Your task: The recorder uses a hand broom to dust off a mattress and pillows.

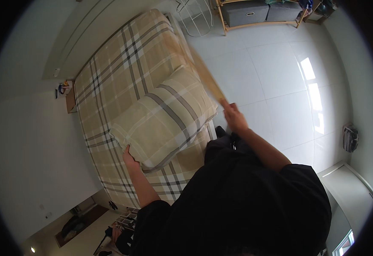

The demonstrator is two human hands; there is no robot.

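Note:
A plaid pillow [164,121] in beige, grey and white lies across the bed. My left hand [131,159] grips the pillow's near left corner, its thumb on top of the fabric. In my right hand [234,116] is the end of a long tan wooden-looking stick [207,75], which slants up and away past the pillow's right side. Its far end is blurred by motion, so its shape there cannot be made out. Beneath the pillow is a plaid bedsheet [116,92] with a matching check.
Pale floor tiles [244,73] stretch along the bed's right side. A white wire rack [197,22] stands beyond the bed's far end, near a wooden shelf frame with grey fabric boxes [244,15]. At left is a bedside box [71,101]; a dark bag [350,137] sits by the right wall.

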